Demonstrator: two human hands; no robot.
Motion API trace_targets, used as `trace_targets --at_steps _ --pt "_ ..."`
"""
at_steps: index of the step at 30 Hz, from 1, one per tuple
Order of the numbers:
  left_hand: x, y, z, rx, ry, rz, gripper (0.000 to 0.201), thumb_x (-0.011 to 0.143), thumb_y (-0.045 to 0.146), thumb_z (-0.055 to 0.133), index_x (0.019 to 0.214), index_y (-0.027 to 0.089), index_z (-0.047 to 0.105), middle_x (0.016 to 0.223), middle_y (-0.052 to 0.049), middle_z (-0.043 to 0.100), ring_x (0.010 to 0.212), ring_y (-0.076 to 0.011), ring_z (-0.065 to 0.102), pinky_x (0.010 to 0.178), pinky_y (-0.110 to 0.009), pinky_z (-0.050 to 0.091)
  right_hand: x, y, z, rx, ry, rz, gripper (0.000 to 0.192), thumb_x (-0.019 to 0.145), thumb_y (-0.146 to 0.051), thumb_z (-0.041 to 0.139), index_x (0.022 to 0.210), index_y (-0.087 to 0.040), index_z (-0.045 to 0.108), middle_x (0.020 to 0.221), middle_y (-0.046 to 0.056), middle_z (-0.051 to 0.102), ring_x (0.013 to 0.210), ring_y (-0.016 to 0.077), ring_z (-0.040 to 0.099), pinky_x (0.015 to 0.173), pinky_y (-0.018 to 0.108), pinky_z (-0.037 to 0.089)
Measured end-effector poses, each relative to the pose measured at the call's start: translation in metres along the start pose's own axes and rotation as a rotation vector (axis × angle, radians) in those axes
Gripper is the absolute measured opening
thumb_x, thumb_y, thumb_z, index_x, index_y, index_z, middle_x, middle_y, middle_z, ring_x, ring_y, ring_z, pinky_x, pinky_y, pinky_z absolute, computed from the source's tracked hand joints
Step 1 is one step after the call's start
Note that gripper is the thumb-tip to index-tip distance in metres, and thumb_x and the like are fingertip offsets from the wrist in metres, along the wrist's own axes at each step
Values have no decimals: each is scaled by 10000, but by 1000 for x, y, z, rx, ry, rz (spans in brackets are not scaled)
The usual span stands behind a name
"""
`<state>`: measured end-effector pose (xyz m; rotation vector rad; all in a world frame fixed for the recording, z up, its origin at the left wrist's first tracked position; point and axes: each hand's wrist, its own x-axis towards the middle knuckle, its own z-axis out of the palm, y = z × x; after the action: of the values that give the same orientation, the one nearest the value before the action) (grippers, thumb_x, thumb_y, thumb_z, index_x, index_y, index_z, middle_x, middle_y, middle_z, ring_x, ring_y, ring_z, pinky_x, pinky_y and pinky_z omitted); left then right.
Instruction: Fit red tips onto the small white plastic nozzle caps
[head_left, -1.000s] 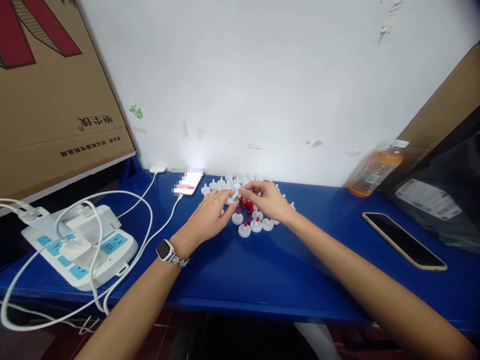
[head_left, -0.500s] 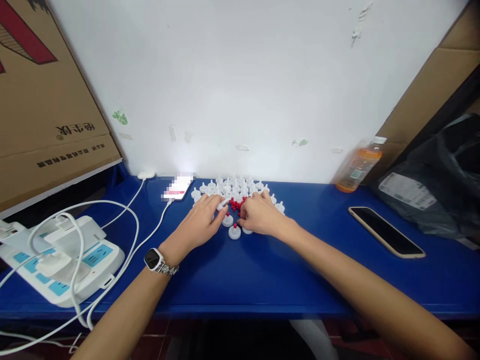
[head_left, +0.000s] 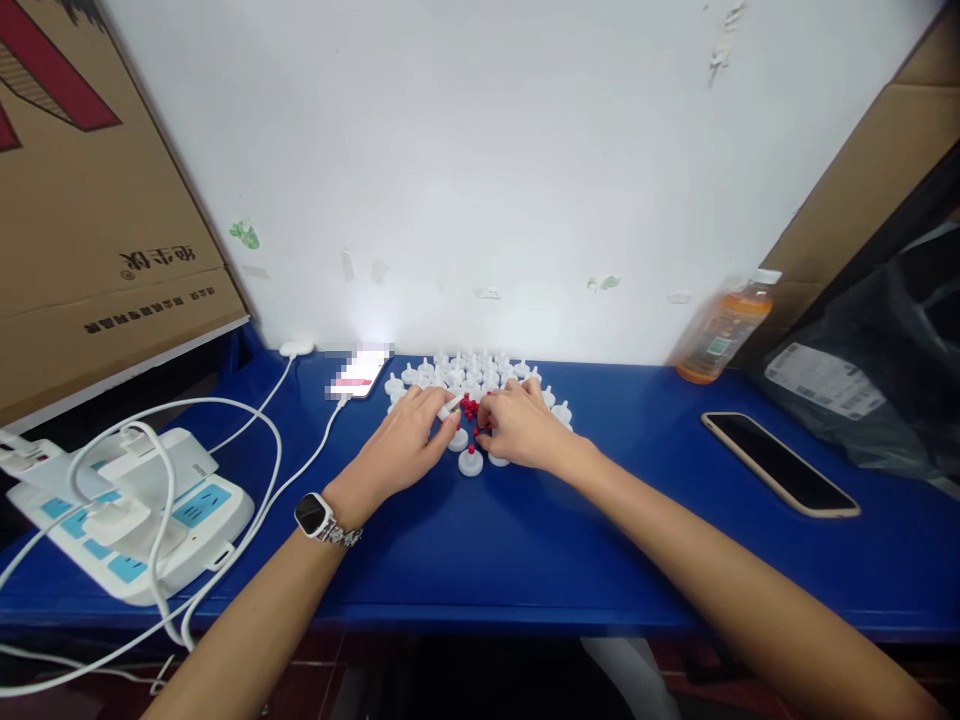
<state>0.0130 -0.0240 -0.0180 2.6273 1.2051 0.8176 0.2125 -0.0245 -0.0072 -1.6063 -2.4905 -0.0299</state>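
My left hand [head_left: 409, 432] grips a white plastic nozzle cap [head_left: 451, 405], tilted between thumb and fingers. My right hand [head_left: 517, 422] is closed with its fingertips down at the small red tips [head_left: 470, 405]; whether it pinches one is hidden. In front of the hands, a white nozzle cap [head_left: 470, 463] with a red tip stands upright on the blue table [head_left: 465, 560]. Another red-tipped cap [head_left: 458, 438] stands just behind it, and a further one is partly under my right hand. Many plain white nozzle caps [head_left: 472, 368] stand grouped behind both hands.
A lit phone [head_left: 361, 372] on a cable lies at the back left. A white power strip [head_left: 135, 530] with looping cables takes up the left. On the right are a dark phone [head_left: 780, 463], an orange drink bottle [head_left: 726, 330] and a grey plastic bag [head_left: 870, 350]. A white wall [head_left: 480, 180] rises behind.
The fingers of my right hand have shifted slightly among the red tips, and more of the red pile is now covered. My left hand still holds the white cap. The view has moved slightly.
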Motion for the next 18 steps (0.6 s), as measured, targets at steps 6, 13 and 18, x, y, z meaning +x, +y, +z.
trace_targets --at_steps 6,13,18 --pt "-1 0 0 16 4 9 265 1028 402 333 998 207 509 949 -68 573 948 -247 509 832 -396 447 -1 7 4 33 45 -80 126 873 -303 613 879 -207 695 868 65 682 938 250 502 814 380 230" --pt "-1 -2 2 1 -3 -11 267 1025 405 345 1008 204 519 941 -66 578 941 -242 512 819 -395 449 5 10 12 57 68 -160 174 925 -254 565 836 -206 707 856 65 674 917 239 492 805 383 236" --pt "-1 -1 1 4 10 2 256 1025 383 354 1057 198 528 974 -72 580 966 -247 514 834 -402 451 5 12 12 202 250 -174 169 930 -303 575 851 -191 675 973 77 661 988 243 510 872 402 289"
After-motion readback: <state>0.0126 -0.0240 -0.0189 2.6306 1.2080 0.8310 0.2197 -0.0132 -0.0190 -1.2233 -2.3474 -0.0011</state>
